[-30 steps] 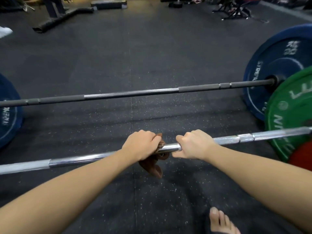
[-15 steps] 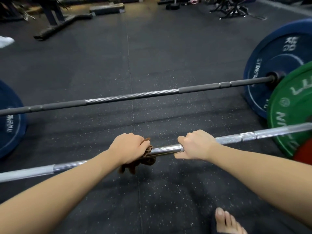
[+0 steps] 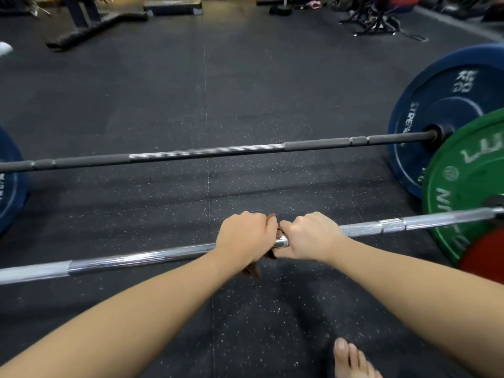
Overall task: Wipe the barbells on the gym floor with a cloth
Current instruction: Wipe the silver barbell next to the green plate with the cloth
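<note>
**Lower centre of frame.** Your left hand [image 3: 245,236] clenches the brown cloth [image 3: 253,271] around the chrome barbell [image 3: 141,256]. Your right hand [image 3: 311,236] grasps the bare shaft just beside it, the knuckles nearly touching. Steady the bar with the right, wrap the cloth fully round, and draw long strokes toward the frame's left edge, twisting to reach the underside. The black barbell [image 3: 207,152], mid-frame, awaits wiping. No container is in view.

2 barbells [image 3: 207,152] [image 3: 136,257], 1 cloth [image 3: 253,271], 4 plates [image 3: 436,105] [image 3: 11,186] [image 3: 469,186] [image 3: 485,257] (2 blue, 1 green, 1 red).
</note>
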### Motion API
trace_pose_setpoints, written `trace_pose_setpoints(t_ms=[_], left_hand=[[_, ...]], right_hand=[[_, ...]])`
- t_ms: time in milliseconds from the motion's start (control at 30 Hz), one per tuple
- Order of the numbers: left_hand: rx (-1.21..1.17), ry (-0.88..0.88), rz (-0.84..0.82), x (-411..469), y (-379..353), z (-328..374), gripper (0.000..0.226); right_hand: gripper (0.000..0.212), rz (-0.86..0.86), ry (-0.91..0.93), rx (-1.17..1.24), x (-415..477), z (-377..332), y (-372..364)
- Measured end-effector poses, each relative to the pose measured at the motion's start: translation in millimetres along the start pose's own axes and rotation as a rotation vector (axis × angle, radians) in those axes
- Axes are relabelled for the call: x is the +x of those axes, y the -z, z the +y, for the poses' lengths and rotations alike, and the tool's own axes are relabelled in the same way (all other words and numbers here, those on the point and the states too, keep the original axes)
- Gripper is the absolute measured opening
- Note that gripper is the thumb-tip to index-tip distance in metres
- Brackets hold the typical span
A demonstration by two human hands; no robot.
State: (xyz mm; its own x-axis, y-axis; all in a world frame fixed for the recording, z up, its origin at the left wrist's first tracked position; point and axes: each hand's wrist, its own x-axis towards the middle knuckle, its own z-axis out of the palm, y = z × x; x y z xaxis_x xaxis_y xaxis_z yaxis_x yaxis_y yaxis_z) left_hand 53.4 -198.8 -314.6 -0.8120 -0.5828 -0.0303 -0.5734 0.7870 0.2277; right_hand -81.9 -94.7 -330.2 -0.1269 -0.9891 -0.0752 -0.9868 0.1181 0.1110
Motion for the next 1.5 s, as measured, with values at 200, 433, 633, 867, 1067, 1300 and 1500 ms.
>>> trace_pose_setpoints(t_ms=[200,433,633,867,1067,1300,1500], left_hand=[[-0.053,0.019,-0.01,1.4,-0.6,-3.6,0.051],[-0.003,-0.005,0.005,-3.4,5.5,-1.8,0.048],[0.028,0.03,0.016,-1.6,-0.3,-3.2,0.049],[0.042,0.068,-0.025,1.7,1.4,2.5,0.047],[0.092,0.044,-0.151,19.3,0.7,50.9,0.035],[-0.036,0.096,-0.122,35.3,-17.5,78.7,0.047],[-0.055,0.069,-0.095,32.1,-17.1,77.2,0.049]], right_hand=[[0.061,-0.001,-0.035,0.04,-1.8,0.8,0.9],[0.071,-0.387,-0.091,0.137,-23.3,46.2,26.8],[0.017,-0.34,-0.186,0.056,-34.1,51.9,19.0],[0.023,-0.196,-0.181,-0.046,-39.1,51.5,10.7],[0.018,-0.143,-0.163,-0.031,-41.5,53.3,8.4],[0.022,-0.04,-0.143,-0.02,-44.3,54.8,-2.2],[0.021,-0.017,-0.172,0.058,-49.0,56.4,-5.4]])
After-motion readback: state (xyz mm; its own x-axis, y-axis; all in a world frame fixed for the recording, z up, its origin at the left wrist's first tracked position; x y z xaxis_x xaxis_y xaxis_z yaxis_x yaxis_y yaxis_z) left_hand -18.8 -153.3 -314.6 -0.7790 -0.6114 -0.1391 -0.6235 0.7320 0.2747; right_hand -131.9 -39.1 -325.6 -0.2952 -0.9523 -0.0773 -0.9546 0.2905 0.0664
